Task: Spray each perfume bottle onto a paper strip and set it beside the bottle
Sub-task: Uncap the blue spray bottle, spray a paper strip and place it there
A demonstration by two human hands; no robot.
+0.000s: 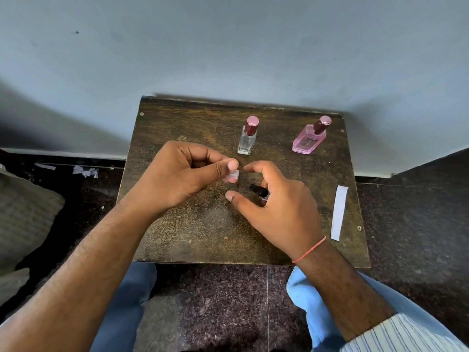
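Note:
My left hand [187, 174] pinches the end of a white paper strip [233, 177] between thumb and fingers over the middle of the wooden table [193, 229]. My right hand [276, 207] is wrapped round a small perfume bottle [258, 190] with a black spray top; the nozzle points left toward the strip, a short gap away. A clear square bottle [247, 137] with a maroon cap stands upright behind my hands. A pink bottle [311, 137] with a maroon cap stands at the back right. Another white paper strip [339, 213] lies flat near the table's right edge.
The small table stands against a pale wall. Dark speckled floor surrounds it, with torn paper scraps [85, 171] on the floor at the left. A cushion [22, 214] lies at the far left. My knees in blue trousers are below the table's front edge.

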